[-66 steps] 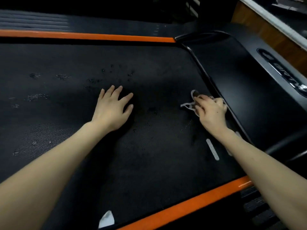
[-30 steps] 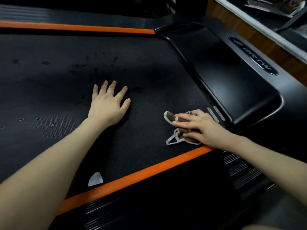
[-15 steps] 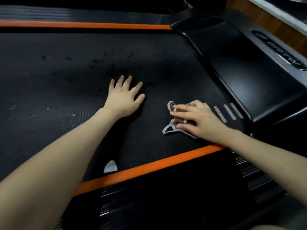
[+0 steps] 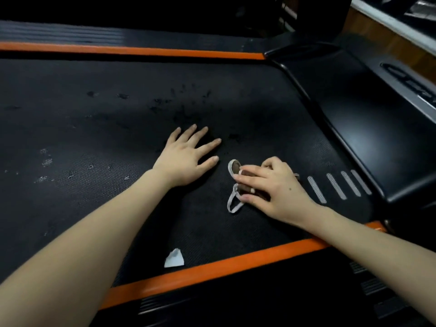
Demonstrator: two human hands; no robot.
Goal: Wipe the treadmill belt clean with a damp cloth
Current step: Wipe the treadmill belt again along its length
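Note:
The black textured treadmill belt (image 4: 99,128) fills the view, with dark damp marks and pale specks on it. My left hand (image 4: 186,159) lies flat on the belt's middle, fingers spread. Just to its right, my right hand (image 4: 271,190) holds a small bunched brown cloth (image 4: 234,167) with pale grey edging against the belt. Its fingers stretch over the cloth and the thumb tucks in at the near side. A loop of the edging sticks out to the left of the thumb.
Orange side rails run along the far edge (image 4: 141,51) and the near edge (image 4: 212,267). The glossy black motor cover (image 4: 368,128) rises at the right. A white scrap (image 4: 174,258) lies by the near rail. Grey stripes (image 4: 337,185) mark the belt.
My right hand has drawn the cloth from beside the motor cover toward the near rail and then leftward, closer to my left hand. The left hand has stayed flat on the belt.

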